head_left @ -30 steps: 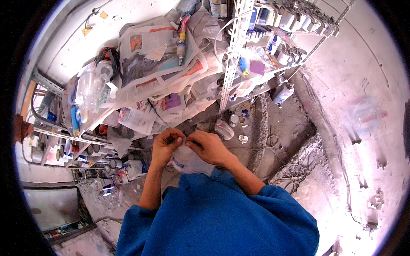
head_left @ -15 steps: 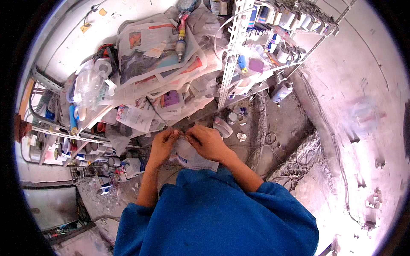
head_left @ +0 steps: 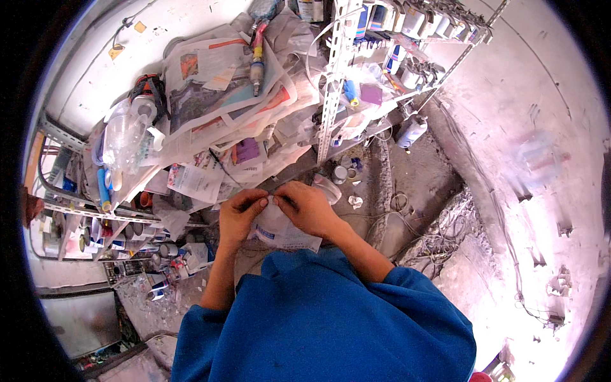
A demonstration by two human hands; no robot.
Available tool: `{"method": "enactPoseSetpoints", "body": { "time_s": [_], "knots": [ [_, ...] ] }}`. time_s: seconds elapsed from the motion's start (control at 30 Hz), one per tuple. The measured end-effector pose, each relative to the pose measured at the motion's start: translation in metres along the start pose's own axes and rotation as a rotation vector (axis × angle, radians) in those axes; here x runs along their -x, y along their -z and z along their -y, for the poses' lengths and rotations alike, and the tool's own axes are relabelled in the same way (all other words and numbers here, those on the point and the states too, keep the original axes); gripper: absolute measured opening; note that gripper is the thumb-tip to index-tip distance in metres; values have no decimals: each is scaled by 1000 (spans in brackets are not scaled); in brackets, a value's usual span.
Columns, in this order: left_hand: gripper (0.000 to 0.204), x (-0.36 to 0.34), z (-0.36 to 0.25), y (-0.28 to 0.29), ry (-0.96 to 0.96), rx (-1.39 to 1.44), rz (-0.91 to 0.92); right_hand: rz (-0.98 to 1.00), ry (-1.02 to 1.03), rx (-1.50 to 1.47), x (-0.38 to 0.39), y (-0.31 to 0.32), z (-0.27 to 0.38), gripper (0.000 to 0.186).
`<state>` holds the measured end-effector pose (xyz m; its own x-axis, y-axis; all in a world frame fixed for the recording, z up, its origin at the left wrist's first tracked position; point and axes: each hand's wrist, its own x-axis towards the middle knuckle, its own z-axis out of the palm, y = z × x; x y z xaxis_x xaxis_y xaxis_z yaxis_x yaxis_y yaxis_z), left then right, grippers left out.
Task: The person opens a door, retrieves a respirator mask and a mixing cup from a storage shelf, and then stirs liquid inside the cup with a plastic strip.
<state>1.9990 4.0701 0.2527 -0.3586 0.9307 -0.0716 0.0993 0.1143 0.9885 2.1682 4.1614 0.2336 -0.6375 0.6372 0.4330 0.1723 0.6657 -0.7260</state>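
My left hand (head_left: 240, 218) and my right hand (head_left: 307, 212) are close together at the middle of the view, just above my blue-clad body. Both are pinched closed on the upper edge of a thin, whitish translucent bag (head_left: 284, 234) with blue printing, which hangs between them. Just beyond my fingertips lie a sloping pile of newspaper sheets (head_left: 229, 130) and a thin dark rod (head_left: 220, 164) pointing toward my hands. A pale translucent bottle (head_left: 328, 186) is on the floor behind my right hand.
Pink-and-yellow air tool (head_left: 257, 63) on the papers, red-and-black respirator (head_left: 149, 89) farther left, metal rack of cans (head_left: 420, 25) upper right, lower left shelf (head_left: 89, 210) crammed with cans, white bottle (head_left: 412, 132), small tins (head_left: 340, 173) and tangled cables (head_left: 433, 248) on the floor.
The bag has spread out lower between my hands, showing more of its printed face. My hands have shifted slightly while keeping their pinch; the whole scene sits a little farther left in view.
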Motion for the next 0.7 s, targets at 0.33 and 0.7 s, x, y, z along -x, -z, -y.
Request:
{"method": "enactPoseSetpoints", "body": {
  "time_s": [0.33, 0.7],
  "knots": [
    [13, -8, -39, -9, -175, -53, 82, -30, -247, -399, -19, 22, 22, 16],
    [13, -10, -41, -4, -167, 119, 159, 1, -130, -178, -23, 35, 40, 14]
  ]
}}
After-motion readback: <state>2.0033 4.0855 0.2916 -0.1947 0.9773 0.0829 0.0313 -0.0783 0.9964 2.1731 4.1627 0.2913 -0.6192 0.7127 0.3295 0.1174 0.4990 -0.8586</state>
